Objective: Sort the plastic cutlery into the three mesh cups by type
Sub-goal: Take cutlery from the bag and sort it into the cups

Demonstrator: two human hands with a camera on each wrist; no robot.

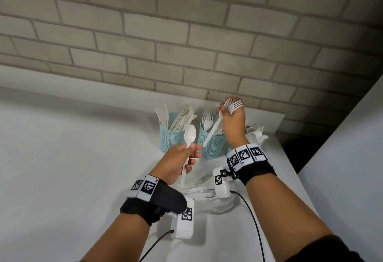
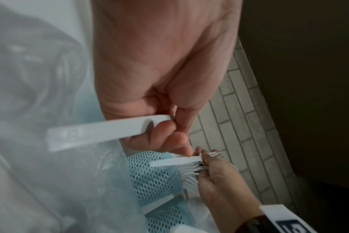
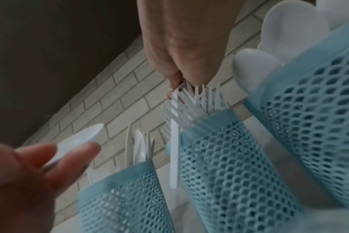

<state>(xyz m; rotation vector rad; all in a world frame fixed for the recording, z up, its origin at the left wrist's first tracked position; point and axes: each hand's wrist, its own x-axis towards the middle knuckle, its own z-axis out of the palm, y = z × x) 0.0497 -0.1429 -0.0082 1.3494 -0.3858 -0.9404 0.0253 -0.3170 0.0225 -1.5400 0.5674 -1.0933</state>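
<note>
Three light-blue mesh cups stand by the brick wall. The left cup [image 1: 171,138] holds knives, the middle cup [image 1: 213,147] holds forks, and the right cup [image 3: 309,102] holds spoons and is mostly hidden behind my right wrist in the head view. My left hand [image 1: 192,152] grips a white spoon [image 1: 190,134] by its handle, bowl up, just in front of the cups. My right hand [image 1: 228,108] pinches a white fork [image 1: 213,129] at its tines. The fork's handle hangs down slantwise over the middle cup [image 3: 229,165].
Loose white cutlery [image 1: 200,191] lies on crinkled clear plastic [image 2: 40,94] on the white table [image 1: 72,158] under my wrists. The brick wall [image 1: 186,33] rises right behind the cups. The table's right edge [image 1: 290,158] drops into a dark gap.
</note>
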